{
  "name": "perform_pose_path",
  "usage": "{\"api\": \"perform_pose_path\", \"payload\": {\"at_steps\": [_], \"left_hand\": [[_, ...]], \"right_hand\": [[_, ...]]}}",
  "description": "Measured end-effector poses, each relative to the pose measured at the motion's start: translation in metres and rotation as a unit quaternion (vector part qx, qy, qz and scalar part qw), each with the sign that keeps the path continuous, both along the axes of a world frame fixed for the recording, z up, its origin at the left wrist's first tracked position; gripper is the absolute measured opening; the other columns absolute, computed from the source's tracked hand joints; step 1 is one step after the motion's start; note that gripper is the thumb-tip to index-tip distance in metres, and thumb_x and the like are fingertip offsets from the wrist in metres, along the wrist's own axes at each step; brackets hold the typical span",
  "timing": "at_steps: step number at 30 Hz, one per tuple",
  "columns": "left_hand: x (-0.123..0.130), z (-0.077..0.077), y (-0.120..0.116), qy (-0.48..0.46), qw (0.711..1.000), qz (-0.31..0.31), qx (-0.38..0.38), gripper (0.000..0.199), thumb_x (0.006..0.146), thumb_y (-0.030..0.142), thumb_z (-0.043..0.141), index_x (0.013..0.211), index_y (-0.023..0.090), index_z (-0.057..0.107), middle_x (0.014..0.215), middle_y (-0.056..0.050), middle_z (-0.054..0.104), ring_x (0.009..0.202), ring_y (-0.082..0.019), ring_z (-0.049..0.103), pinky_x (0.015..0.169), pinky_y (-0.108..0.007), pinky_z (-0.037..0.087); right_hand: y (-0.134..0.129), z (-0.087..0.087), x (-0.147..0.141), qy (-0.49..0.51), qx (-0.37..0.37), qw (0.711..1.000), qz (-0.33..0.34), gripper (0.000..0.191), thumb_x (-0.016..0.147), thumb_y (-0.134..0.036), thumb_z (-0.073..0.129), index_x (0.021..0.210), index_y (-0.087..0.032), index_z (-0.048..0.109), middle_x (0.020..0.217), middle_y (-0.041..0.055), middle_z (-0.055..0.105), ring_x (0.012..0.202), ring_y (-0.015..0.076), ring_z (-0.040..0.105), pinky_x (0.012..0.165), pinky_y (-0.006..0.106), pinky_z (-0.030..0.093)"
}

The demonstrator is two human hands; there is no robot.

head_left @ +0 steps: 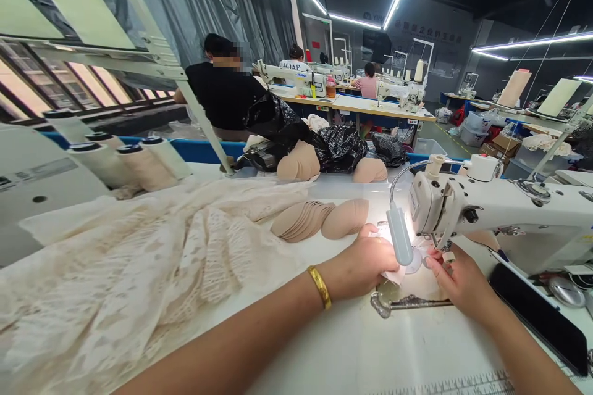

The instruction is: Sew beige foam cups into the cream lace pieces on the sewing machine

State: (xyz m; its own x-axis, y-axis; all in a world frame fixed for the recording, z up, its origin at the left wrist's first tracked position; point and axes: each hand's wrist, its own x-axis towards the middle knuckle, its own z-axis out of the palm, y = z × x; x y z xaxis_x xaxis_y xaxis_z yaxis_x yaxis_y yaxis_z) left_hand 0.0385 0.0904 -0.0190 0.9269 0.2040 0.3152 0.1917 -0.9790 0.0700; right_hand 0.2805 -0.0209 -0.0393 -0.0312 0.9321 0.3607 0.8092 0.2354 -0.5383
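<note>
My left hand [364, 264], with a gold bracelet at the wrist, is closed on a piece of pale fabric [393, 276] at the sewing machine's bed. The small lamp [399, 237] partly covers its fingertips and the cloth. Beside the needle area of the white sewing machine [500, 197], my right hand [456, 274] has its thumb and fingers pinched together. What lies between them is too small to make out. A pale round piece [414, 259] shows between the two hands, under bright light. Beige fanned pads [303, 221] and more pads [345, 218] lie just beyond my left hand.
Cream lace fabric [185, 265] spreads over the table's left. Thread cones [148, 166] stand behind it. Black plastic bags [340, 147] and beige pads [299, 162] sit at the far edge. A black phone [540, 315] lies right; a ruler [463, 384] runs along the front. A co-worker [225, 92] sits ahead.
</note>
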Motion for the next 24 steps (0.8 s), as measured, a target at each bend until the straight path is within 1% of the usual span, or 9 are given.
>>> {"api": "perform_pose_path", "payload": {"at_steps": [3, 7, 11, 15, 18, 21, 24], "left_hand": [[0.0, -0.003, 0.0, 0.001, 1.0, 0.002, -0.014, 0.021, 0.079, 0.002, 0.06, 0.077, 0.022, 0.063, 0.078, -0.001, 0.066, 0.083, -0.021, 0.059, 0.088, -0.037, 0.034], [-0.001, -0.004, -0.001, 0.005, 1.0, -0.001, -0.018, 0.021, 0.079, 0.001, 0.059, 0.078, 0.022, 0.064, 0.075, -0.001, 0.064, 0.082, -0.022, 0.059, 0.088, -0.038, 0.034], [-0.002, -0.006, -0.002, 0.008, 1.0, -0.005, -0.017, 0.023, 0.079, 0.002, 0.06, 0.083, 0.022, 0.068, 0.074, -0.001, 0.064, 0.082, -0.022, 0.059, 0.088, -0.038, 0.035], [-0.001, -0.009, -0.001, -0.001, 1.0, -0.005, -0.012, 0.018, 0.084, 0.007, 0.06, 0.086, 0.022, 0.069, 0.074, -0.002, 0.064, 0.082, -0.022, 0.059, 0.087, -0.039, 0.036], [-0.001, -0.012, 0.001, -0.011, 1.0, -0.003, -0.007, 0.016, 0.086, 0.009, 0.062, 0.087, 0.023, 0.069, 0.076, -0.002, 0.066, 0.084, -0.022, 0.06, 0.088, -0.039, 0.035], [-0.002, -0.014, 0.001, -0.01, 1.0, 0.003, -0.004, 0.017, 0.084, 0.006, 0.063, 0.085, 0.023, 0.068, 0.079, -0.001, 0.068, 0.085, -0.021, 0.06, 0.089, -0.039, 0.033], [-0.002, -0.012, -0.001, -0.005, 1.0, 0.016, -0.003, 0.021, 0.081, 0.002, 0.063, 0.084, 0.022, 0.067, 0.083, 0.0, 0.07, 0.088, -0.02, 0.061, 0.088, -0.038, 0.031]], "right_hand": [[0.001, 0.001, 0.0, 0.022, -0.005, 1.0, 0.006, 0.024, 0.106, -0.041, 0.048, 0.109, -0.024, 0.065, 0.104, 0.009, 0.074, 0.091, 0.0268, 0.072, 0.077, 0.04, 0.061], [0.002, 0.002, -0.001, 0.031, -0.007, 0.999, 0.005, 0.025, 0.105, -0.04, 0.048, 0.111, -0.023, 0.065, 0.105, 0.0092, 0.074, 0.09, 0.0263, 0.071, 0.074, 0.039, 0.061], [0.001, 0.0, -0.001, 0.024, 0.002, 1.0, 0.002, 0.025, 0.105, -0.04, 0.048, 0.111, -0.023, 0.065, 0.107, 0.0098, 0.074, 0.085, 0.0259, 0.071, 0.072, 0.04, 0.06], [0.001, -0.003, -0.001, 0.003, 0.015, 1.0, 0.008, 0.027, 0.107, -0.039, 0.045, 0.109, -0.022, 0.065, 0.109, 0.0128, 0.073, 0.098, 0.0297, 0.072, 0.076, 0.042, 0.061], [0.0, -0.004, -0.001, 0.007, 0.002, 1.0, 0.009, 0.027, 0.107, -0.041, 0.044, 0.106, -0.022, 0.064, 0.109, 0.0137, 0.073, 0.1, 0.0305, 0.073, 0.073, 0.041, 0.061], [0.0, -0.003, -0.001, 0.024, -0.008, 1.0, 0.009, 0.027, 0.106, -0.043, 0.045, 0.105, -0.022, 0.063, 0.108, 0.0125, 0.073, 0.098, 0.0291, 0.073, 0.075, 0.04, 0.061], [0.0, 0.0, -0.001, 0.03, -0.032, 0.999, -0.002, 0.029, 0.105, -0.047, 0.046, 0.099, -0.022, 0.061, 0.107, 0.0122, 0.074, 0.094, 0.0286, 0.074, 0.074, 0.04, 0.061]]}}
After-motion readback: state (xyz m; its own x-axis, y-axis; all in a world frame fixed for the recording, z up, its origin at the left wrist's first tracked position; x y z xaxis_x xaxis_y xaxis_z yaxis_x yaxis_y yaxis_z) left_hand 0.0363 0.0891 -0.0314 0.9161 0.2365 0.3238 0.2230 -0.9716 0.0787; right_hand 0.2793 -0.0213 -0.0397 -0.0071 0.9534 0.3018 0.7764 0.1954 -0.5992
